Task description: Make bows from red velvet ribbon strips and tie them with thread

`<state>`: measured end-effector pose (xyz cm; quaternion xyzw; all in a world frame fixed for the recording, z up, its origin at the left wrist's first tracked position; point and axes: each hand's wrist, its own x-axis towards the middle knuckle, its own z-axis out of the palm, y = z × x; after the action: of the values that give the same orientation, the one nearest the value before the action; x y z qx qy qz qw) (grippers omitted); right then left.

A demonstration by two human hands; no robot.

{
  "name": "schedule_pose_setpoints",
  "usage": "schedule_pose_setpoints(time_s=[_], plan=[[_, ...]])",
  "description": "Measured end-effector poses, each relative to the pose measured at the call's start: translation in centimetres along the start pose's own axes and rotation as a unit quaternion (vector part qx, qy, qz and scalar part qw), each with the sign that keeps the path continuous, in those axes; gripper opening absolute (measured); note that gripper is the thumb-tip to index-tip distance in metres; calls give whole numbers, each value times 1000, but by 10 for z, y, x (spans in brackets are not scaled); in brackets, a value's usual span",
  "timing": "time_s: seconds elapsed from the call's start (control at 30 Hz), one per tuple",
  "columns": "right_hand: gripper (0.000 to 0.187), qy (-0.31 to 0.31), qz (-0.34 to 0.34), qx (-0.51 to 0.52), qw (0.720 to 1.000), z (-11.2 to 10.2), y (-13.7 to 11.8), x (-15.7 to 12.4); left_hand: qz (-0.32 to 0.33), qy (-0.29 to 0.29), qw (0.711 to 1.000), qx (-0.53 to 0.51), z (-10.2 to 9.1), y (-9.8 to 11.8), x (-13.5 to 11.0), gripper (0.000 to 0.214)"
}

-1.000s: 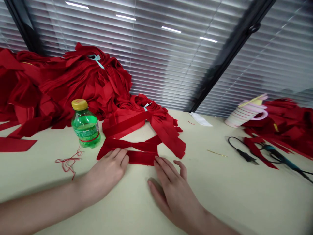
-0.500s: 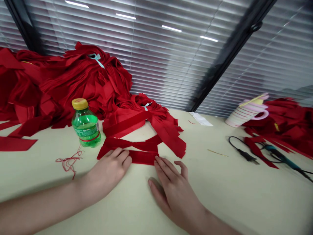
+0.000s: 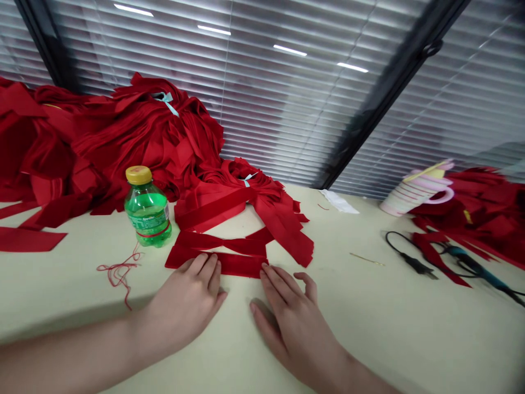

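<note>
A front red strip point(image 3: 241, 265) is lying flat on the pale bench point(image 3: 361, 328), crosswise before the person. The left hand point(image 3: 188, 298) is resting its fingertips on the strip's middle, fingers close together; its grip is standing apart, the thumb pointing out to the side over the bench. The right hand point(image 3: 295, 323) is touching the strip's right end with its fingertips, and its grip is standing apart too, the thumb (well clear of the cloth) spreading away from the fingers.

Just behind, a pinched red strip point(image 3: 246, 247) is narrowing at its middle. Farther back, a small red bundle point(image 3: 268, 205) is wearing a pale blue tie point(image 3: 249, 178), and a larger red heap point(image 3: 143, 131) is filling the left side below the blinds point(image 3: 266, 98).

A green bottle point(image 3: 147, 216) with a yellow cap is standing left of the strips, with red thread point(image 3: 118, 273) lying tangled before it. To the right, a striped mug point(image 3: 412, 194), a black plug point(image 3: 414, 265) and a teal-handled tool point(image 3: 471, 265) are sitting near another red pile point(image 3: 488, 208).
</note>
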<state>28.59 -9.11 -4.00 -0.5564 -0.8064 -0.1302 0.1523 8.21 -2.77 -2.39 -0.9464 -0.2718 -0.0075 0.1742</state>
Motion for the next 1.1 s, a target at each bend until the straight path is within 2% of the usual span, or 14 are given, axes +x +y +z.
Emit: schedule_pose_setpoints(time_s=[0.33,0.63,0.83,1.1], plan=[[43,1,6,1,1000,-4,0,1,7,3,1000,-3,0,-1,0,40],[45,-32,30,7,999,-1,0,1,-20,60,998,-1,3,-1,-2,42],[40,-53,52,-3,997,0,-1,0,-27,68,997,0,8,-1,-2,39],[36,-68,50,-19,996,0,-2,0,39,74,996,23,5,-1,-5,30]])
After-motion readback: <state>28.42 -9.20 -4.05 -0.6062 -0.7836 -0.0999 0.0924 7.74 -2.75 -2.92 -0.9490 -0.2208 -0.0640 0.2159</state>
